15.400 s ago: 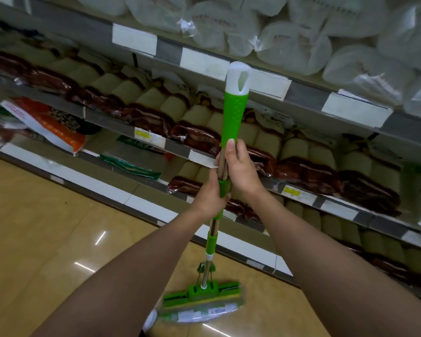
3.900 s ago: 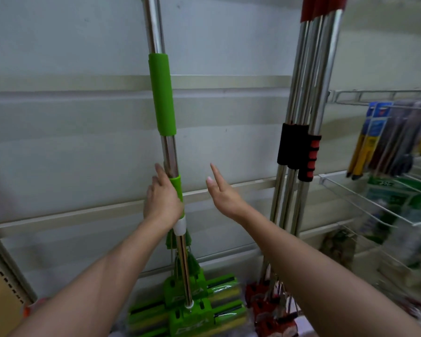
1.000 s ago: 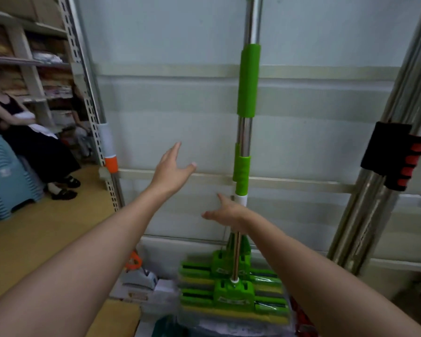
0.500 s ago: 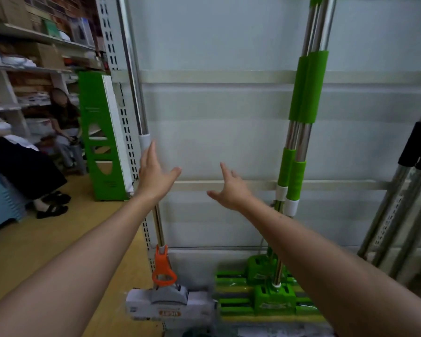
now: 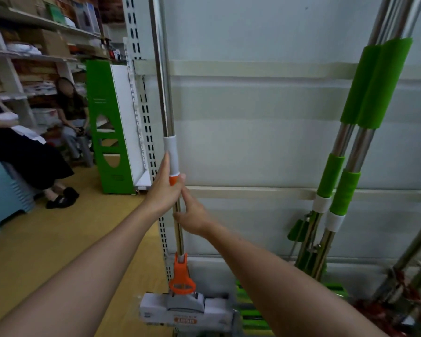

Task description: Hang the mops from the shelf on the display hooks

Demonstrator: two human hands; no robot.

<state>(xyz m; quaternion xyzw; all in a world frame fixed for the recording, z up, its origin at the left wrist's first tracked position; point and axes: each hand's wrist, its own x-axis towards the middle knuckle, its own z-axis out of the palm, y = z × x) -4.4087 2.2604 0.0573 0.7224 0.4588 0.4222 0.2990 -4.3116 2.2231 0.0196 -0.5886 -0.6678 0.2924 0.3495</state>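
A mop with a steel pole, a white-and-orange collar (image 5: 170, 156) and an orange-grey head (image 5: 184, 305) stands upright against the pale back panel (image 5: 253, 142). My left hand (image 5: 164, 190) is closed around its pole just under the collar. My right hand (image 5: 192, 216) grips the same pole right below. Two green-handled mops (image 5: 365, 93) hang to the right, their green heads low by the floor. The hooks above are out of view.
A perforated shelf upright (image 5: 144, 117) runs just left of the pole. A green display stand (image 5: 107, 122) is further left. Two people (image 5: 22, 147) sit on the left by stacked blue stools (image 5: 3, 190). More steel mop poles (image 5: 411, 263) lean at far right.
Half a second ago both hands were open and reaching left. Now both have closed on the orange-collared mop's pole, and my view has shifted left of the green mops.
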